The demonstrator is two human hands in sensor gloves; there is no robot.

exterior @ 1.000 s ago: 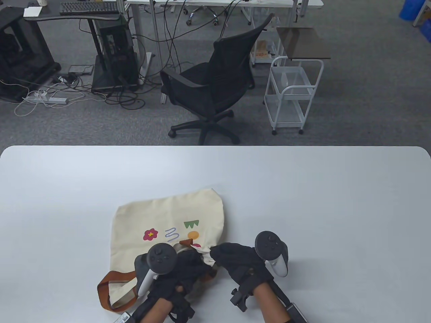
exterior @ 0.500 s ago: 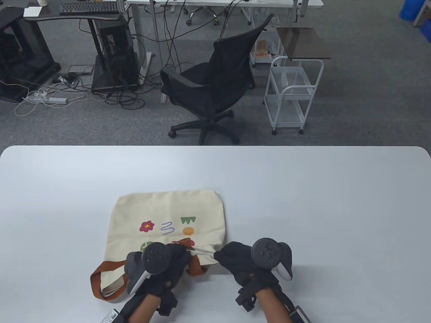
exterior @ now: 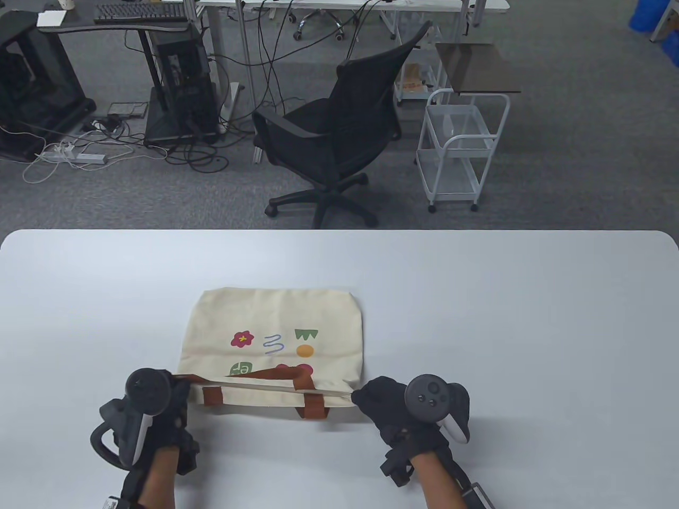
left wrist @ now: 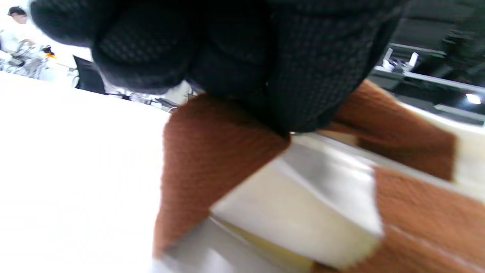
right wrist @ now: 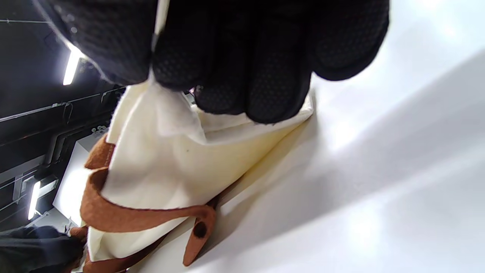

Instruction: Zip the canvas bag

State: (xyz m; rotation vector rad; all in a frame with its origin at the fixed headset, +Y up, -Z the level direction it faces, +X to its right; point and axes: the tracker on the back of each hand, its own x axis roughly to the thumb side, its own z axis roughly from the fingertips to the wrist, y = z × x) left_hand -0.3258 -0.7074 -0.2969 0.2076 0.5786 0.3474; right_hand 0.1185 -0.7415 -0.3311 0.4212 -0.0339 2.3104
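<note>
Pulling the bag mouth tight

Holding the canvas bag (exterior: 276, 339) flat on the bench (exterior: 477, 297), near my edge. My left hand (exterior: 154, 408) grips the left end of its mouth by the brown strap (left wrist: 212, 151). My right hand (exterior: 395, 408) pinches the right corner cloth. I cannot see the zip pull. Next, I think I must find it and slide it across.

Black office chair (exterior: 331, 143) and white cart (exterior: 460, 151) beyond table (exterior: 477, 297).
</note>
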